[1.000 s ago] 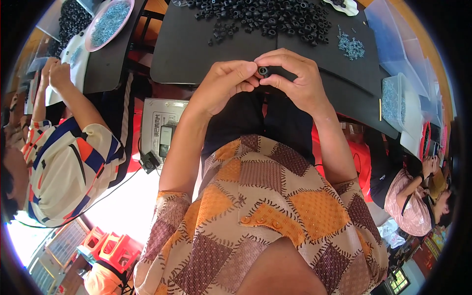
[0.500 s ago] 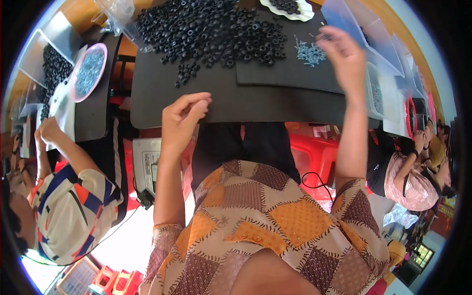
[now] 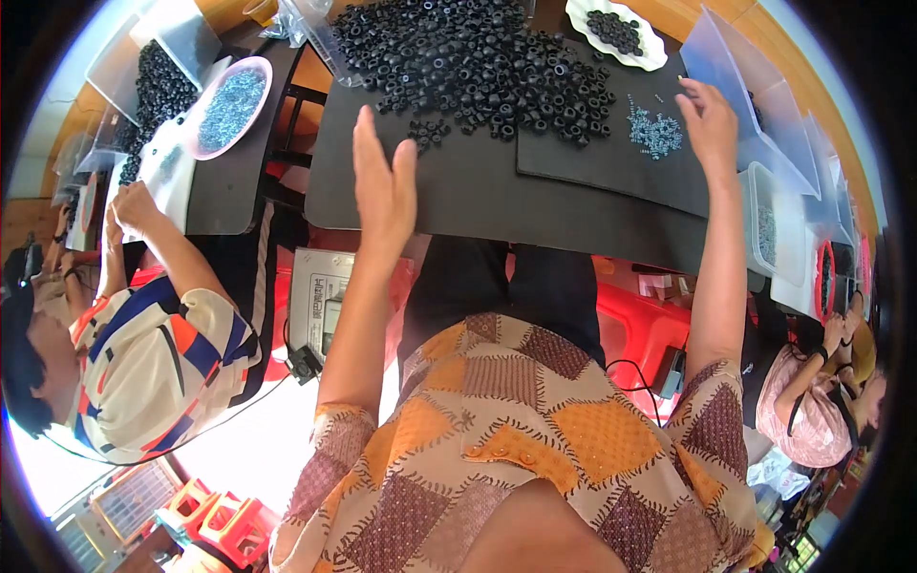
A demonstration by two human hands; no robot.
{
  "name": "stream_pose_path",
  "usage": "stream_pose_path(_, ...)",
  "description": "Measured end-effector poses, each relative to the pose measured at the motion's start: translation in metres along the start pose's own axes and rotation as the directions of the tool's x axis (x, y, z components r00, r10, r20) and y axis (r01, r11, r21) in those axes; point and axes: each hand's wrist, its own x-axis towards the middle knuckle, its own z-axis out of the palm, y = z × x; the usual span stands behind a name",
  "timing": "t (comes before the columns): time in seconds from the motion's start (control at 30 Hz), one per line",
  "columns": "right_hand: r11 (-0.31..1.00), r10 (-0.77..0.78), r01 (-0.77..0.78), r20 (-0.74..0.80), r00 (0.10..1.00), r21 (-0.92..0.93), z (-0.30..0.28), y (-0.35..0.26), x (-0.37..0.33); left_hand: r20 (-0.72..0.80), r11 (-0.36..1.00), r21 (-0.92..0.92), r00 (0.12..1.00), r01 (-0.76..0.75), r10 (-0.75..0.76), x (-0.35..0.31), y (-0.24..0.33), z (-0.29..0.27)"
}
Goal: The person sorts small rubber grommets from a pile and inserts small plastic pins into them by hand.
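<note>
My left hand [image 3: 385, 191] is raised over the near left part of the dark table [image 3: 458, 196]. Its fingers are stretched out and the thumb stands apart, with nothing in it. In front of it spreads a large heap of black ring-shaped plastic parts [image 3: 468, 67], with a few loose ones at the near edge. My right hand [image 3: 712, 129] hovers at the right side of the dark board [image 3: 583, 167], fingers parted and slightly bent, holding nothing that shows. Just left of it lies a small pile of tiny pale-blue pieces [image 3: 655, 134].
A white scalloped dish [image 3: 651, 53] of black parts stands at the back. Clear plastic bins [image 3: 750, 105] and a tub [image 3: 761, 181] line the right. To the left, a co-worker [image 3: 158, 372] sits by a pink-rimmed plate [image 3: 263, 86]. Red stools [image 3: 635, 320] stand under the table.
My left hand has moved forward and its curled fingers have straightened. My right hand's fingers have parted; the dark piece seen at its fingertips no longer shows. The whole view has shifted.
</note>
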Motion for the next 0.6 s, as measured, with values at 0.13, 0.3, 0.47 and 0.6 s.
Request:
stream_pose_path(0.13, 0.993, 0.045, -0.029, 0.135, 0.99, -0.115, 0.037, 0.032, 0.008, 0.001, 0.995, -0.087, 0.999, -0.039, 0.039, 0.019, 0.006, 0.039)
stream_pose_path(0.3, 0.999, 0.014, 0.002, 0.292, 0.956, -0.052, 0.052, 0.047, 0.014, -0.043, 0.949, -0.314, 0.999, -0.023, 0.01, 0.03, 0.014, 0.045)
stream_pose_path(0.47, 0.998, 0.02, -0.039, 0.322, 0.946, 0.052, 0.058, 0.058, 0.013, -0.165, 0.913, -0.408, 0.982, 0.014, -0.089, 0.009, 0.006, 0.016)
stream_pose_path(0.6, 0.994, 0.041, -0.07, 0.303, 0.952, 0.084, 0.057, 0.059, 0.012, -0.049, 0.994, -0.069, 0.995, -0.086, 0.083, -0.004, 0.015, 0.0)
